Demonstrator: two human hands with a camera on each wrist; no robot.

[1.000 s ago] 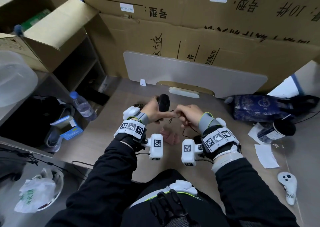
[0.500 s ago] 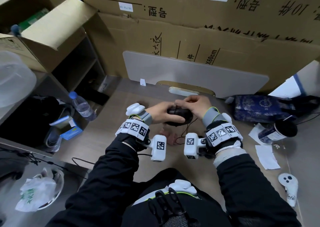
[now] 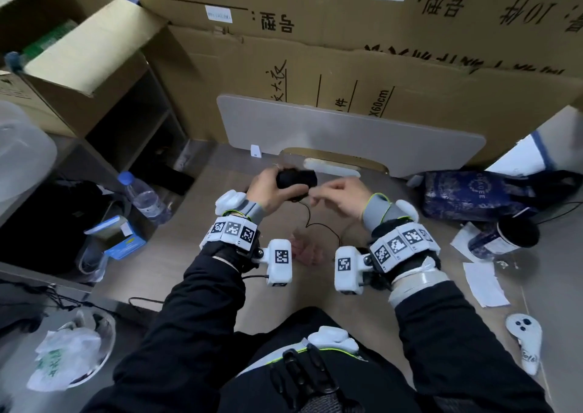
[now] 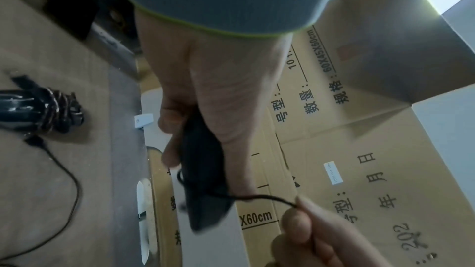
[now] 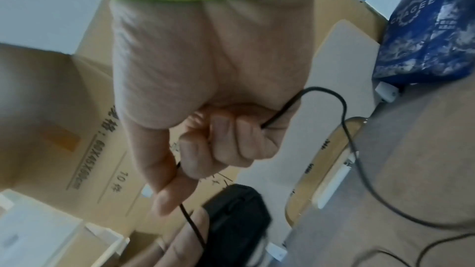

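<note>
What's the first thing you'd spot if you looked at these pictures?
First, the two hands in the middle: the left hand grips a black computer mouse, and the right hand pinches its thin black cable. Behind them rises a wall of big cardboard boxes with printed writing. A blue patterned bag lies off to the right.

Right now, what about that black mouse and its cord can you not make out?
Buttons of the black mouse: in the head view the left hand grips round it; the left wrist view blurs it.
Far end of the cable, past the right hand: the head view loses it behind the wrist camera, the right wrist view cuts it at the edge.
Cord-wrapped dark object: cut by the left wrist view's left edge.
</note>
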